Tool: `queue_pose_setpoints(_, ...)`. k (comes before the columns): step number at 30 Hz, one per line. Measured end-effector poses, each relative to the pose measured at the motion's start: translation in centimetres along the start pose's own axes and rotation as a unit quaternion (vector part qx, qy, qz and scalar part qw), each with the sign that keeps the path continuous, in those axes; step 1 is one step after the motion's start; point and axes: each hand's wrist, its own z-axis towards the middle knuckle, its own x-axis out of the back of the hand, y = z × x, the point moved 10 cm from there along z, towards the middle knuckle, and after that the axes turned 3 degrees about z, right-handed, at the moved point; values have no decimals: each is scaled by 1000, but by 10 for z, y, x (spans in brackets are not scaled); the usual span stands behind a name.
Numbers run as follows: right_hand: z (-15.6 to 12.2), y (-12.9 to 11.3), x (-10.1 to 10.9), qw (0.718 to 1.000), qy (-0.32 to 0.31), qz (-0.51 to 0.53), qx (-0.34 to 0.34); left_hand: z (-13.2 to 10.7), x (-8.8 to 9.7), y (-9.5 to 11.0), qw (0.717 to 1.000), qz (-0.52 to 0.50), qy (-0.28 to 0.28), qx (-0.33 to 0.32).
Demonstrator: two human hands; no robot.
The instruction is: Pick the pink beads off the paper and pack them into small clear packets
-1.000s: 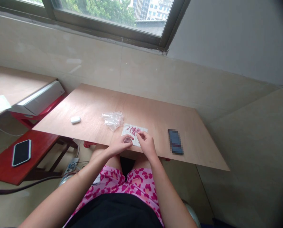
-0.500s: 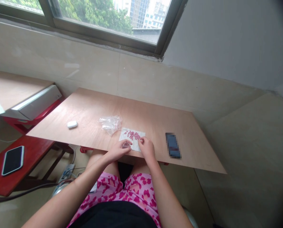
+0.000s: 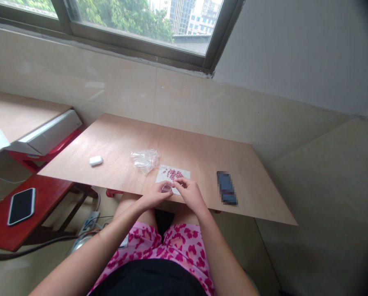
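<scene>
On a white cloth (image 3: 159, 176) near the table's front edge lie several small pink-red beads (image 3: 174, 173). My left hand (image 3: 158, 193) is closed around a loop of thin clear string (image 3: 166, 188) at the cloth's near left side. The fingers of my right hand (image 3: 188, 190) are pinched together beside the left fingertips, close to the loop. What the right fingers hold is too small to make out. Just behind the cloth, to its left, rests a crumpled clear plastic bag (image 3: 145, 160).
A white rounded case (image 3: 96, 161) sits on the wooden table (image 3: 202, 148) at left, and a dark blurred-out phone-like object (image 3: 227, 188) at right. Lower left, a phone (image 3: 21, 206) lies on a red bench (image 3: 52, 190). A wall stands behind the table.
My right hand has moved left from the right edge of the beads to the left fingertips. The left hand stays about where it was, still with the loop.
</scene>
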Motion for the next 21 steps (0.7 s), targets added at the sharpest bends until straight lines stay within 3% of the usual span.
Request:
queue_pose_setpoints(5,-8,13,16,999,15,-22,-20,-6,-10,-8,993,-94,-33,69)
queue_pose_setpoints(10,-26,26,2,997,-54,29,-39,-12,-22,-7,973,-200,-65,93)
queue_pose_setpoints(15,-34,18,-13,990,-102,91,-17,-17,-34,-4,967,-213,-102,100)
queue_pose_setpoints(21,-30,19,2,996,-66,56,-7,-14,-29,0,980,-165,-74,87)
